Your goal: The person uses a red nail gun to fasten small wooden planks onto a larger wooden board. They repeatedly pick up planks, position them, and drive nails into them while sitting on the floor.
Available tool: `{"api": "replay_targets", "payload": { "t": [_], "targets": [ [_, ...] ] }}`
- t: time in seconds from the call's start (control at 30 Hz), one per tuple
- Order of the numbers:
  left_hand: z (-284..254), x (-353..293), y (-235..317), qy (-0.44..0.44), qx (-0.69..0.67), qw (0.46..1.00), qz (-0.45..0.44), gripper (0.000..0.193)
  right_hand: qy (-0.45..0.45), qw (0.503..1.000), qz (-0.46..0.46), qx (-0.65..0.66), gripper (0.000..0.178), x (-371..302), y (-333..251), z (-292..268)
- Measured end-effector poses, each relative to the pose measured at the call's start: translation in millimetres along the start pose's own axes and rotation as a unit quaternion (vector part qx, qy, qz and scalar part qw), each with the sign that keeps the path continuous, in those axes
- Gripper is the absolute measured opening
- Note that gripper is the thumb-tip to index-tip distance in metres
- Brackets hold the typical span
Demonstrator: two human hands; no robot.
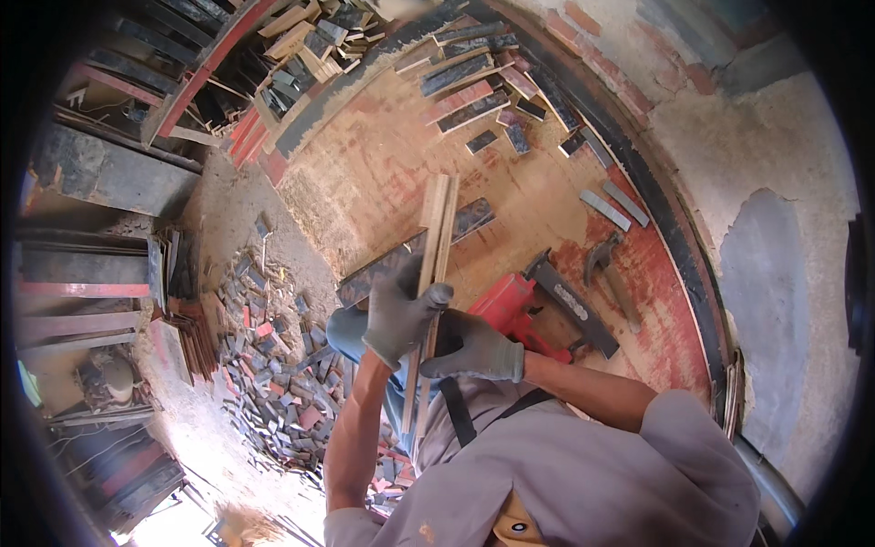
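Long, narrow plywood strips point(438, 228) stand on edge side by side in front of me, running from the bench back toward my lap. My left hand point(398, 317) is closed around them from the left, its thumb across the top. Lower down, my right hand point(478, 351) grips the same strips from the right; some of its fingers are hidden. Both hands wear grey gloves. Just beyond my right hand lies a red nail gun point(507, 303) with a black magazine point(574, 305). A claw hammer point(612, 281) rests to the right of it.
Several dark and reddish board offcuts point(474, 100) lie at the far side of the wooden bench point(365, 173). Two grey strips point(606, 209) lie nearer the wall point(775, 137). Scrap pieces point(283, 392) cover the floor at left, beside stacked boards point(82, 264).
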State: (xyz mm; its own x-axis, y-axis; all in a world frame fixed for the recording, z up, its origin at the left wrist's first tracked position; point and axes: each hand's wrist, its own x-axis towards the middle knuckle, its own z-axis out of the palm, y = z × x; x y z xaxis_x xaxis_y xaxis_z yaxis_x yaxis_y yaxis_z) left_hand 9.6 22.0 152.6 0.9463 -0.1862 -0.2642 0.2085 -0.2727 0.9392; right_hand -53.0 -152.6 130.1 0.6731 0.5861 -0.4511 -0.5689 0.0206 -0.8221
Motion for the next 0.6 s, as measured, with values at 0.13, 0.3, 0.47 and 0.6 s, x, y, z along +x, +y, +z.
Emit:
{"api": "replay_targets", "payload": {
  "t": [0.13, 0.3, 0.47, 0.6],
  "targets": [
    [-70, -17, -1, 0.065, -0.026, 0.985, -0.160, 0.064, -0.023, 1.000, -0.011, -0.007, 0.047, -27, -3, -26],
    [-174, -74, -50, 0.173, 0.530, 0.811, -0.178, 0.095, 0.053, 0.998, -0.025, 0.007, 0.040, -20, 25, -67],
    [-96, -53, -58, 0.143, 0.435, 0.887, 0.065, 0.112, -0.047, 0.995, -0.063, -0.061, 0.031, 30, 62, -22],
    [12, -10, 1, -0.023, 0.269, 0.963, -0.019, 0.093, -0.053, 0.866, -0.345, -0.358, 0.027, 58, 54, -33]
  ]
}}
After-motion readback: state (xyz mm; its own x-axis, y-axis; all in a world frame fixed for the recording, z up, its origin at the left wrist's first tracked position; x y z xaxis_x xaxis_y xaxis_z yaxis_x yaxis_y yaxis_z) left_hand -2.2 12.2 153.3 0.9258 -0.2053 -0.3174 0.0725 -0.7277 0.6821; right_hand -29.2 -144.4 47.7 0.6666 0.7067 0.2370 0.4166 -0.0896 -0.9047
